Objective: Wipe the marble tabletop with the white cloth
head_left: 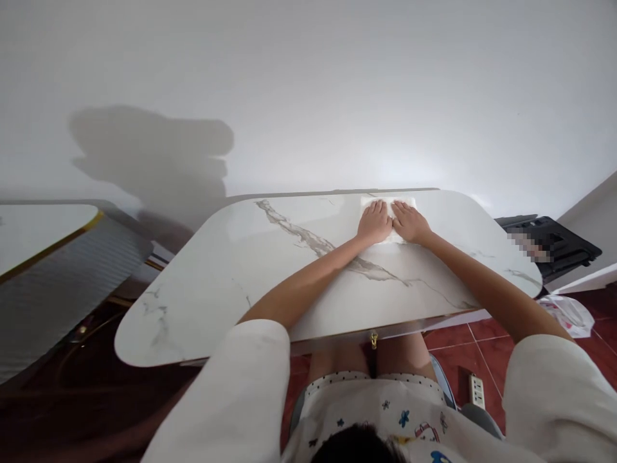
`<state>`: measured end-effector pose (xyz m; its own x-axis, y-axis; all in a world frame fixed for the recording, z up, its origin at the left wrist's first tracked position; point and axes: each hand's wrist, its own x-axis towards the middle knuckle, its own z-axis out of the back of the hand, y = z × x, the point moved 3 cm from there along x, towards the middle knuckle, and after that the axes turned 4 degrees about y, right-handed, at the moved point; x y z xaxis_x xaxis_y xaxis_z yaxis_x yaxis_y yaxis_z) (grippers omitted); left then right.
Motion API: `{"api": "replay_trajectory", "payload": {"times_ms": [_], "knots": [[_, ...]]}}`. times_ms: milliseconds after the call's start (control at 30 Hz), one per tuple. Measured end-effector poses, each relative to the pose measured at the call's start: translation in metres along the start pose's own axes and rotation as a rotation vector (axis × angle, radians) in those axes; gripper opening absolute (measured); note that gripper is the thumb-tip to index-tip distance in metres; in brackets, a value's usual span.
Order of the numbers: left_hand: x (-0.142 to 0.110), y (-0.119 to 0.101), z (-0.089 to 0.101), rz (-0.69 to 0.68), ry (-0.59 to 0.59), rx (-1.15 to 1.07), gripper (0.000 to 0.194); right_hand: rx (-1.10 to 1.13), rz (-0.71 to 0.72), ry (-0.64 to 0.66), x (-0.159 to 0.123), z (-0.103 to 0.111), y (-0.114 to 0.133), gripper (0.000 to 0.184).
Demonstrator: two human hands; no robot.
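A white, square, folded cloth or paper sheet point(394, 238) lies on the white marble-patterned tabletop point(216, 270), close to its far edge by the wall. My left hand point(375, 222) rests flat on the left part of the sheet, fingers stretched out and pointing away from me. On the sheet's right part my right hand point(411, 222) lies palm down, its fingers also extended. The thumbs meet or nearly meet in the middle. Much of the sheet is hidden under both hands, so its exact kind is unclear.
A pale wall point(337, 96) rises directly behind the table. Another gold-edged table point(43, 238) stands at the left. To the right are a black case-like object point(562, 241) and a plastic bag point(571, 315). A power strip point(477, 390) sits on the red tiled floor point(453, 350).
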<state>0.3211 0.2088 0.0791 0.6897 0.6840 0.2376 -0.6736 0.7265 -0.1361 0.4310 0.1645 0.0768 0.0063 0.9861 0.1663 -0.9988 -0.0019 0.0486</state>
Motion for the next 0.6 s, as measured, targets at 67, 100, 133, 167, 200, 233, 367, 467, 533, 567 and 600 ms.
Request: {"api": "replay_trajectory", "payload": {"times_ms": [67, 100, 133, 167, 200, 233, 367, 467, 533, 567, 600], "knots": [[-0.022, -0.002, 0.004, -0.016, 0.012, 0.001, 0.053, -0.011, -0.008, -0.004, -0.02, 0.004, 0.017, 0.056], [-0.034, -0.003, 0.006, -0.02, 0.021, 0.0, 0.053, -0.012, -0.007, -0.005, -0.03, 0.005, 0.026, 0.056], [-0.046, -0.004, 0.008, -0.022, 0.03, -0.002, 0.053, -0.011, -0.006, -0.008, -0.04, 0.007, 0.034, 0.056], [-0.057, -0.005, 0.011, -0.021, 0.039, -0.007, 0.053, -0.009, -0.002, -0.013, -0.05, 0.008, 0.042, 0.056], [-0.069, -0.006, 0.014, -0.016, 0.048, -0.016, 0.053, -0.007, 0.003, -0.019, -0.059, 0.009, 0.05, 0.056], [-0.08, -0.008, 0.017, -0.004, 0.057, -0.028, 0.054, -0.005, 0.01, -0.025, -0.068, 0.011, 0.057, 0.057], [-0.12, -0.019, 0.031, 0.079, 0.109, -0.093, 0.055, 0.004, 0.056, -0.022, -0.1, 0.017, 0.079, 0.058], [-0.144, -0.032, 0.037, 0.135, 0.141, -0.131, 0.056, 0.015, 0.097, -0.028, -0.124, 0.022, 0.087, 0.057], [-0.155, -0.044, 0.04, 0.161, 0.141, -0.149, 0.057, 0.024, 0.123, -0.044, -0.139, 0.025, 0.086, 0.057], [-0.159, -0.05, 0.04, 0.172, 0.143, -0.159, 0.057, 0.031, 0.136, -0.052, -0.145, 0.027, 0.084, 0.056], [-0.161, -0.056, 0.04, 0.183, 0.148, -0.17, 0.058, 0.036, 0.148, -0.056, -0.151, 0.028, 0.08, 0.056]]}}
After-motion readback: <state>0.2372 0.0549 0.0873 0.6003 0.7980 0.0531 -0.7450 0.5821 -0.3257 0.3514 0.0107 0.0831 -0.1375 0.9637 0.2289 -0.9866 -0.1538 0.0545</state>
